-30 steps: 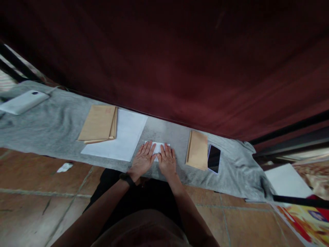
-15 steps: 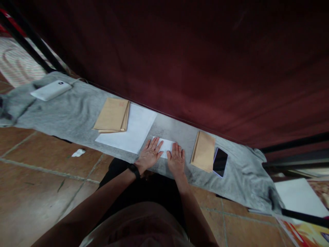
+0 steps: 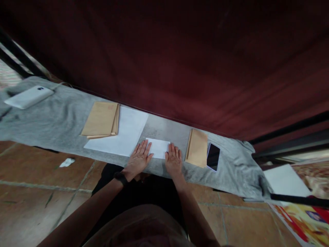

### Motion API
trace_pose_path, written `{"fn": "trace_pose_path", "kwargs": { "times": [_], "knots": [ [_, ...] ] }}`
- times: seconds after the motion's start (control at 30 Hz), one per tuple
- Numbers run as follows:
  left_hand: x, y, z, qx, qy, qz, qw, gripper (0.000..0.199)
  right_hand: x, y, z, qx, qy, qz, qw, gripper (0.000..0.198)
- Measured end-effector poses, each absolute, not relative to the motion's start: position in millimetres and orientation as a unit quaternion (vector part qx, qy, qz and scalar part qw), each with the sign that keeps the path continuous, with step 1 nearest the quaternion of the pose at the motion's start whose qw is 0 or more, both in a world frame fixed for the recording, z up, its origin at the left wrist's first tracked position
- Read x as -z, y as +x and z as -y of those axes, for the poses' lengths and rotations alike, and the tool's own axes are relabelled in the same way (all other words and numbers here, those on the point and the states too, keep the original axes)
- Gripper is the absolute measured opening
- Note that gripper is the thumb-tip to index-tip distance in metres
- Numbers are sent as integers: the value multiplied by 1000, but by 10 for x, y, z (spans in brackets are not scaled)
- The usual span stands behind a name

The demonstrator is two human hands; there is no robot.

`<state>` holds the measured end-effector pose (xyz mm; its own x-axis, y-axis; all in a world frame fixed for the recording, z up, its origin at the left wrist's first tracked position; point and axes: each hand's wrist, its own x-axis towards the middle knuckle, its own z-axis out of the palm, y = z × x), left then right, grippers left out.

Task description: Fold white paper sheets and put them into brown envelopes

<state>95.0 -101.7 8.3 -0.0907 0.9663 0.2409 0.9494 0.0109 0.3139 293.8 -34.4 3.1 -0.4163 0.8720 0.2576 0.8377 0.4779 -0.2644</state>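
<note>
A folded white sheet of paper [image 3: 159, 149] lies flat on the grey cloth between my hands. My left hand [image 3: 138, 159] rests on its left end, palm down, fingers stretched out. At the right end is my right hand [image 3: 173, 160], also flat, its fingertips on or against the paper's edge. Left of them, a stack of brown envelopes [image 3: 101, 118] sits on larger white paper [image 3: 131, 123]. To the right lies a smaller pile of brown envelopes [image 3: 197, 148].
A phone [image 3: 213, 157] lies right of the right-hand envelopes. At the far left is a white device [image 3: 29, 97] with a cable. The grey cloth [image 3: 61, 120] covers a narrow bench, with a dark red curtain [image 3: 169, 68] behind it.
My left hand has slid left toward the paper's end, so more of the sheet shows between my hands. The whole view has shifted slightly.
</note>
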Motion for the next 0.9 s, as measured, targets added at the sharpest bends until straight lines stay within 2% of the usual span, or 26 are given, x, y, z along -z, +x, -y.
{"fn": "trace_pose_path", "kwargs": {
  "times": [0.57,0.7,0.9],
  "knots": [
    [-57,891,1293,-228,661,-714,32,59,-71,2987,358,-45,-525,835,159,51],
    [-27,865,1245,-292,628,-716,80,52,-85,2982,355,-41,-530,835,145,51],
    [-82,820,984,-413,481,-740,226,47,-72,2977,360,-31,-528,834,158,50]
  ]
}}
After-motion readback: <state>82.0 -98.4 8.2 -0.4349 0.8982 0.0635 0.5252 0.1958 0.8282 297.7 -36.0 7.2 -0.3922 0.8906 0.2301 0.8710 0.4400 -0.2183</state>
